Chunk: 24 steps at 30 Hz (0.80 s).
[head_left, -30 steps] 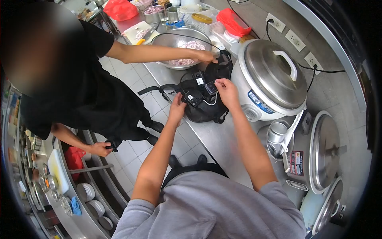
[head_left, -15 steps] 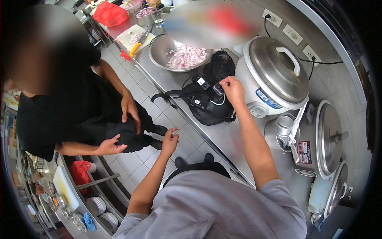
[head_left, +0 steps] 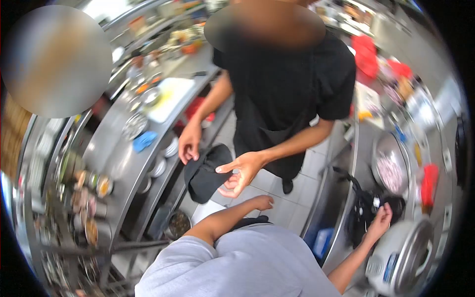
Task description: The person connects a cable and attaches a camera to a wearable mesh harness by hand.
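My left hand (head_left: 262, 202) is low in the middle, its fingers curled in, nothing visible in them. My right hand (head_left: 381, 221) reaches over a black bag (head_left: 360, 218) on the right-hand steel counter. Its fingers are drawn together; blur hides what lies between them. Just in front of my left hand, a person in black has a black cap (head_left: 207, 174) at their hands (head_left: 247, 171). The bag lies between a steel bowl of chopped pieces (head_left: 391, 166) and a large cooker (head_left: 403, 260).
The left steel counter (head_left: 111, 148) bears a white cutting board (head_left: 172, 99) and a blue cloth (head_left: 144, 141). Plates are stacked on the shelf under it. The other person stands in the tiled aisle (head_left: 282, 210) between the counters.
The view has swung left, so bag and cooker now appear far right. My left hand has left the bag. The other person's arm has withdrawn from the counter, and a black cap is at their hands.
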Motion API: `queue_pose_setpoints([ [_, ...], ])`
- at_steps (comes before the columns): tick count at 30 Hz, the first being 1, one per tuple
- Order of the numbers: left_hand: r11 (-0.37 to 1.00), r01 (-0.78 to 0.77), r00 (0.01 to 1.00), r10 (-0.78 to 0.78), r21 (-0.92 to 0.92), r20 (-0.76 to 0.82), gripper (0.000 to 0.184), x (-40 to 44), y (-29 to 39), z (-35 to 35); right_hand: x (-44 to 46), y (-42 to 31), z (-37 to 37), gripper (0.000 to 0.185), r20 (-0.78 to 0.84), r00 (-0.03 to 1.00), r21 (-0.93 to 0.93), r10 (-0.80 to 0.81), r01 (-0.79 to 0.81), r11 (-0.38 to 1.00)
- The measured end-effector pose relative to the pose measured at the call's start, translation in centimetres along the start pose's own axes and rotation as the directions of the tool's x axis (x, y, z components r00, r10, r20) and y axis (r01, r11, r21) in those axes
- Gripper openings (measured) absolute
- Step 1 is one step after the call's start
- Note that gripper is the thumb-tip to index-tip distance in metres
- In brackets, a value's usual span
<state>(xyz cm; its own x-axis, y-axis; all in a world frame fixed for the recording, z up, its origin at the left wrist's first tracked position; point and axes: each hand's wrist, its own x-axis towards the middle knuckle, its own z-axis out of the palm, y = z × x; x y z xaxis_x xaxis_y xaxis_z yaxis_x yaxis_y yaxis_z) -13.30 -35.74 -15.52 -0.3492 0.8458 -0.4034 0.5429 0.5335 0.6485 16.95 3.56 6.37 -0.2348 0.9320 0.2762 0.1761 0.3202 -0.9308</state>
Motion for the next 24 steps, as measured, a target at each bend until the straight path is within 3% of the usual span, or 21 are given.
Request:
queue_pose_setpoints([
  [3,0.995,0.054,0.996,-0.060,-0.090,-0.064,0.043,-2.2,3.3,0.0,-3.6,-2.8,8.0,0.021,0.387,0.914,0.080,-0.123,0.099,0.992],
  [7,0.974,0.063,0.998,-0.067,-0.217,-0.011,0.046,-2.0,8.0,0.7,-8.2,-5.2,12.7,0.014,0.654,0.753,0.097,-0.066,0.002,0.995],
  [9,0.960,0.033,0.999,-0.029,-0.278,0.016,0.047,-1.2,9.3,1.6,-9.6,-4.8,13.1,0.014,0.688,0.720,0.102,-0.092,0.029,0.994],
  [12,0.960,-0.093,0.995,0.077,-0.265,-0.068,0.042,0.2,11.5,2.1,-10.4,-3.8,11.0,0.030,0.715,0.695,-0.031,-0.073,0.136,0.990],
  [13,0.952,-0.047,0.997,0.028,-0.303,-0.065,0.039,1.0,12.7,2.4,-10.5,-4.3,9.5,0.036,0.728,0.679,-0.033,-0.096,0.174,0.984],
  [16,0.880,-0.111,0.993,0.084,-0.462,-0.080,0.029,4.3,16.2,2.3,-10.3,-1.8,5.5,0.032,0.719,0.695,-0.048,0.012,0.033,0.998],
  [18,0.831,-0.076,0.997,0.071,-0.551,-0.030,0.030,6.5,19.3,2.5,-10.7,-0.3,2.8,0.030,0.605,0.787,-0.001,0.121,-0.151,0.988],
  [19,0.837,-0.077,0.995,0.102,-0.541,0.015,0.030,7.0,21.6,2.1,-10.6,-0.3,1.5,0.030,0.560,0.814,-0.020,0.153,-0.171,0.985],
  [21,0.842,-0.080,0.984,0.153,-0.533,0.094,0.031,8.3,25.3,1.5,-10.2,-1.3,-0.5,0.024,0.456,0.863,0.108,0.216,-0.294,0.950],
  [24,0.821,-0.163,0.962,0.255,-0.547,0.095,0.033,10.8,28.3,1.9,-9.3,-0.7,-3.5,0.024,0.419,0.869,-0.034,0.265,-0.276,0.960],
])
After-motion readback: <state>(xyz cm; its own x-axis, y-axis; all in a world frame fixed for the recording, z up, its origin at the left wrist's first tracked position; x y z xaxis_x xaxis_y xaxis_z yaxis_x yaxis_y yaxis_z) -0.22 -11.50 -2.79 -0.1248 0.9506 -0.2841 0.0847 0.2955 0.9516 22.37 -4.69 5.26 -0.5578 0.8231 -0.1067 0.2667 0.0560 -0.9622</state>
